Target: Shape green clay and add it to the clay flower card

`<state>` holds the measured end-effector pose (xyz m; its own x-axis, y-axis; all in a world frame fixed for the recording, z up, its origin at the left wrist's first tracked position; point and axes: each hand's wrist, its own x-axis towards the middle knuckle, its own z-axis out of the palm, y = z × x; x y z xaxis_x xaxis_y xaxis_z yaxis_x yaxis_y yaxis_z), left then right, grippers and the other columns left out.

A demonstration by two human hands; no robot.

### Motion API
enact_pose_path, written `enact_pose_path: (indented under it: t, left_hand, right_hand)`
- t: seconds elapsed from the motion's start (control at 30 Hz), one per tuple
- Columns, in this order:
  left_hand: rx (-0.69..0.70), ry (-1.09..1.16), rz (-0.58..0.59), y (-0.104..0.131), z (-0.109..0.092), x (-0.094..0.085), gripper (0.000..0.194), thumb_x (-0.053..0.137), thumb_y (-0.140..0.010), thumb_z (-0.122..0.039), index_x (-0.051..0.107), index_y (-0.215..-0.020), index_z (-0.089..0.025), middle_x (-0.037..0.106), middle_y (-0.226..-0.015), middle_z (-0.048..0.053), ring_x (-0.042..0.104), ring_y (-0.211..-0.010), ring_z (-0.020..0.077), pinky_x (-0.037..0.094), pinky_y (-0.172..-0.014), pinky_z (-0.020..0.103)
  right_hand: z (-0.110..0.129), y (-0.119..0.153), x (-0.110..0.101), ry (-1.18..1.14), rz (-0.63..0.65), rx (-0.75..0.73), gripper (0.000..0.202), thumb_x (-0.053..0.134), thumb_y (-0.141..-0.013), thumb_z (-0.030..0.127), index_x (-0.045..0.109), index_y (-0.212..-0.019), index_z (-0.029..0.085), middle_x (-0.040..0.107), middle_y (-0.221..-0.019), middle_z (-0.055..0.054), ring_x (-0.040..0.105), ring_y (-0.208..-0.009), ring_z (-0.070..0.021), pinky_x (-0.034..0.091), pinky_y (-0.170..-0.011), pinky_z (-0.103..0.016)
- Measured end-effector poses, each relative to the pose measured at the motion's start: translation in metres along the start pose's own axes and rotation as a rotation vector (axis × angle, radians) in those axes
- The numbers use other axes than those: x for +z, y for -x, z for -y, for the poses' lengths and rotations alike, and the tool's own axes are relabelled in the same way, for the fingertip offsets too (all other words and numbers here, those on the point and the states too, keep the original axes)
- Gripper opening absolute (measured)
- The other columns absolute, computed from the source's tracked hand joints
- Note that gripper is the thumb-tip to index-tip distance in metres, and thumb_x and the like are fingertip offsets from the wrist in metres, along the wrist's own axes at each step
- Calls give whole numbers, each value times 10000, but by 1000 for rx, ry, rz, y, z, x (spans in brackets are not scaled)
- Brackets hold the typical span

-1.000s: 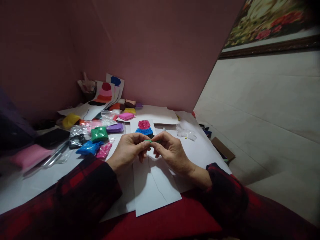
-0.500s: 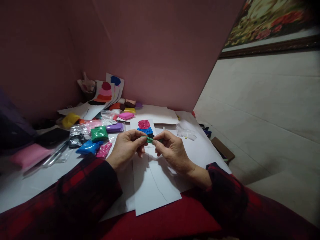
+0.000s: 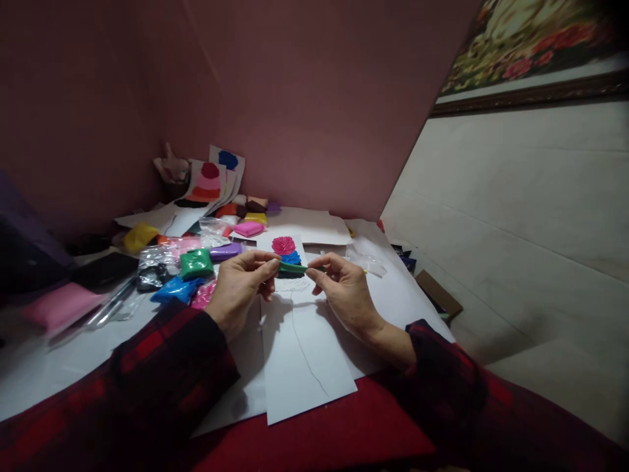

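No brand, label or readable writing shows anywhere in your view. At the far left the tabletop [image 3: 59, 367] fades into shadow, and the dark shapes and a pink pad [image 3: 59, 305] there are too dim to identify. Right of them lies a heap of small clay packets: a yellow packet [image 3: 139, 236], a green packet [image 3: 196, 263], a blue packet [image 3: 173, 290] and a purple packet [image 3: 226, 251], some in clear wrappers whose print, if any, is too small to make out. Far behind them, sheets with layered colour shapes lean against the pink wall [image 3: 295, 98]. Your left hand [image 3: 240, 288] is pinching one end of a green clay strip [image 3: 293, 267] between thumb and fingers; your right hand [image 3: 344, 292] pinches the other end, so the strip hangs stretched between both hands, just above the white sheet [image 3: 299, 354]. That sheet carries a clay picture [image 3: 287, 252] of a pink layer over a blue one with a black band below, partly hidden by the strip and your fingers, and a faint pencil line runs down the paper. Right of your hands sits a crumpled clear wrapper [image 3: 366, 262], then a brown box [image 3: 439, 293] off the tabletop's edge. A framed flower painting [image 3: 531, 46] is cut off at the upper right.
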<state>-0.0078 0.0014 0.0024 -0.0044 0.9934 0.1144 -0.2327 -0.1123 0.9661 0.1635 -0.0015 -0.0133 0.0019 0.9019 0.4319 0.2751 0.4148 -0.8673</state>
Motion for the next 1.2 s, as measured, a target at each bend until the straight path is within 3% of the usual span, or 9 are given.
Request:
enact_pose_path:
  t: [0.23,0.37,0.5,0.7,0.83,1.03,1.2]
  left_hand:
    - [-26,29,67,4,1,3,296,827,-613,-275,711,-820,-98,590,-504,-19,501,-439,90,402,-409,198]
    - [-81,-12,180,7,1,5,366,835,-618,-332,716,-879,-105,592,-539,-26,493,-441,85,399,-426,209]
    - [-93,-56,260,7,3,5,280,802,-667,-338,695,-813,-124,606,-586,-18,498,-445,82,390,-429,209]
    - [-64,-75,233,6,1,5,323,829,-612,-376,633,-683,-129,564,-517,-41,480,-401,74,370,-390,195]
    - [-60,-81,225,6,0,5,346,845,-589,-380,646,-699,-119,558,-508,-38,484,-410,79,375,-391,195]
    - [-95,-22,217,7,2,4,325,771,-710,-414,702,-855,-131,637,-665,4,524,-463,79,424,-436,207]
    - [-135,-20,267,5,2,2,293,823,-634,-350,700,-759,-115,626,-595,0,543,-446,93,436,-430,217]
  right_hand:
    - [-2,3,3,-98,130,-11,202,729,-771,257,629,-931,185,640,-738,0,583,-591,-121,493,-504,-248]
    - [-1,6,5,-102,198,-38,223,720,-791,295,627,-965,190,664,-802,-21,598,-624,-128,511,-520,-256]
    - [0,8,6,-137,218,-49,184,690,-817,278,626,-969,195,667,-772,-16,618,-643,-138,515,-522,-255]
    - [0,7,6,-126,157,-9,245,744,-765,317,624,-934,186,665,-763,-23,626,-653,-146,515,-516,-254]
    - [0,6,6,-194,197,-16,198,710,-797,343,623,-850,173,630,-705,-6,596,-581,-127,501,-474,-245]
    - [0,6,5,-214,179,-27,144,672,-831,296,620,-896,178,618,-687,4,594,-595,-127,510,-495,-248]
    - [0,6,5,-209,193,-46,103,660,-841,268,633,-889,181,620,-699,4,589,-596,-121,507,-511,-248]
